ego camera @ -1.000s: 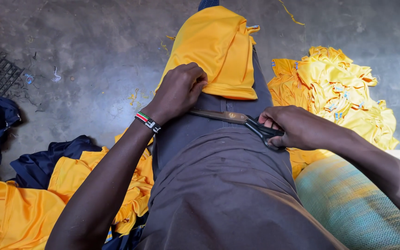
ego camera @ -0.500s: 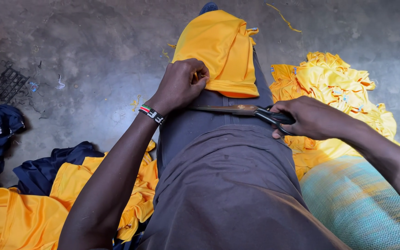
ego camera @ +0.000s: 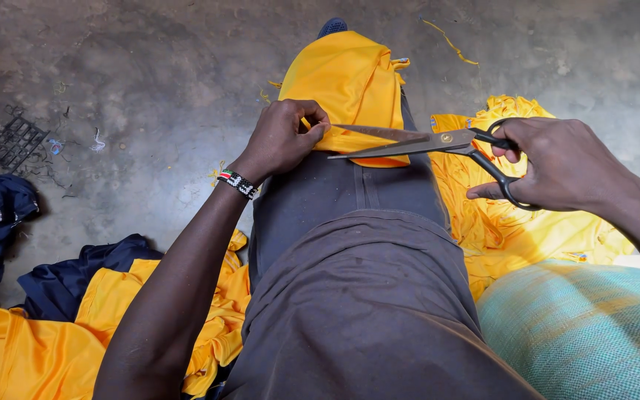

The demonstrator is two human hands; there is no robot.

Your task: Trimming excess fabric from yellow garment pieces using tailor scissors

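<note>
A piece of yellow fabric [ego camera: 350,81] lies draped over my outstretched leg in grey trousers [ego camera: 350,244]. My left hand [ego camera: 283,137], with a beaded wristband, pinches the fabric's near edge at its left side. My right hand [ego camera: 564,159] grips black-handled scissors [ego camera: 424,142] by the loops. The blades are parted and point left, with their tips at the fabric's near edge close to my left fingers.
More yellow fabric is heaped on the right [ego camera: 512,215] and at the lower left [ego camera: 53,341], mixed with dark blue cloth [ego camera: 61,281]. A teal woven sack [ego camera: 587,326] sits at the lower right. A small black grid [ego camera: 12,141] and thread scraps lie on the concrete floor [ego camera: 150,67].
My right hand has drawn back to the right and lifted, and the scissors now show fully with blades parted. My left hand slid down to the fabric's near edge.
</note>
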